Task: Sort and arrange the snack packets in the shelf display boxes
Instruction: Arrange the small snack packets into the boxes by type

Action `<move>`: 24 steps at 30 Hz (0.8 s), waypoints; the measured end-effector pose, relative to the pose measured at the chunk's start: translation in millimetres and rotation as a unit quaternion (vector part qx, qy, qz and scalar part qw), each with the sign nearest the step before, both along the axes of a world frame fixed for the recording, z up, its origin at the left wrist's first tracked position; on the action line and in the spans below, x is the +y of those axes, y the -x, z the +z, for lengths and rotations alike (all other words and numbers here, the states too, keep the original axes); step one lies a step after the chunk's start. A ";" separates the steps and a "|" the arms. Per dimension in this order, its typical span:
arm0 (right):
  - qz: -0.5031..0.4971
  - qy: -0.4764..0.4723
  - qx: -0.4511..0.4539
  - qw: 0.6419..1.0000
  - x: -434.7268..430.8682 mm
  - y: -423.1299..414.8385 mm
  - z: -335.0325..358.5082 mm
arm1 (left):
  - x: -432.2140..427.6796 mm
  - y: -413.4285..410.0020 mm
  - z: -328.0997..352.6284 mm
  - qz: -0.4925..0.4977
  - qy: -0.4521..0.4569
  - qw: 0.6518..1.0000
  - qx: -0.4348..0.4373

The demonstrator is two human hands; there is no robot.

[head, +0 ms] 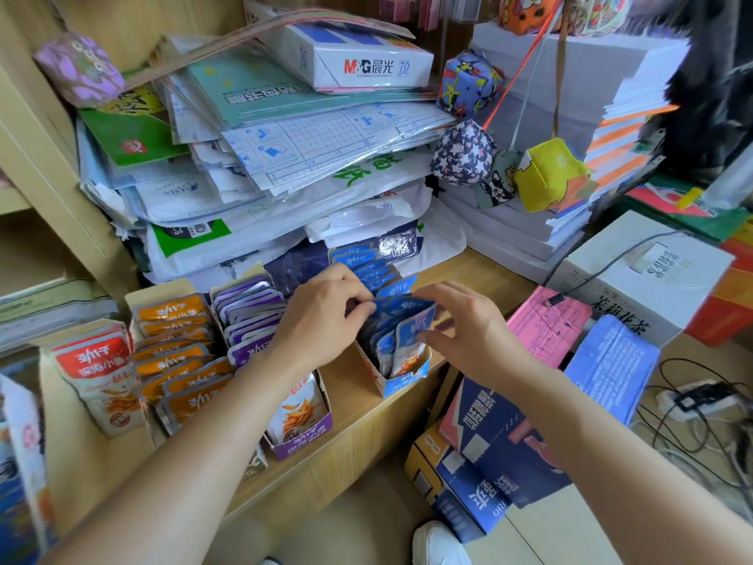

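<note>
My left grip (322,320) and right grip (468,332) pinch blue packets (407,334); crowding could burst the blue box (401,384) at its torn front.

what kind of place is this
Probably a small stationery and snack shop: display boxes of snack packets on a wooden shelf, an M&G paper ream on stacked stationery packs, fabric beanbags beside them.
</note>
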State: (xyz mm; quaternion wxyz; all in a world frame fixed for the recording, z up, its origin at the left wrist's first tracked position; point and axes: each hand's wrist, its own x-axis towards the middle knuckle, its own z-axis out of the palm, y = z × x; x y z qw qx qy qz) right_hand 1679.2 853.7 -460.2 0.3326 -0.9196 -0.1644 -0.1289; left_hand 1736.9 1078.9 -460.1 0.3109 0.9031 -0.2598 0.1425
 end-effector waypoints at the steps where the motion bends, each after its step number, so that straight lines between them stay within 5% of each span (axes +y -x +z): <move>1: 0.001 0.011 0.005 1.000 0.3 -1.2 0.5 | 0.8 -0.6 0.5 0.001 0.003 1.000 0.011; 9: -0.009 0.047 0.050 0.998 -0.5 8.4 -5.5 | 8.1 -0.1 7.8 -0.051 -0.012 0.992 0.114; 15: -0.043 -0.056 0.193 0.979 -3.9 21.0 -9.7 | 19.0 14.2 15.5 -0.068 -0.053 0.995 0.046; 24: -0.020 -0.025 0.104 0.994 0.4 30.9 -14.5 | 4.6 22.5 -1.5 -0.081 -0.149 0.984 -0.053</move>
